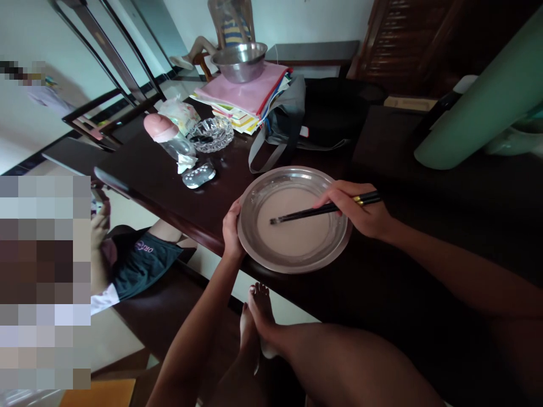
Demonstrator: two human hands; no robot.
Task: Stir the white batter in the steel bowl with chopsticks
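A wide metal bowl (pixel 292 267) rests at the near edge of the dark table, with a pale, milky liquid (pixel 292 240) inside. My left hand (pixel 233 230) grips the bowl's left rim, the thumb side resting on the edge. In my right hand (pixel 360 210) is a pair of black chopsticks (pixel 303 213) with gold bands, held over the right side of the bowl. Their tips are coated with some of the pale mixture and point left, at the liquid's surface. Whether they dip below it I cannot tell.
Beyond the bowl lie a remote control (pixel 199 176), a pink-capped bottle (pixel 165 135), a glass ashtray (pixel 212 134) and a grey bag (pixel 284 121). Another metal bowl (pixel 241 65) tops a stack of folders (pixel 246 93). A green cylinder (pixel 466 107) stands right. People sit left and behind.
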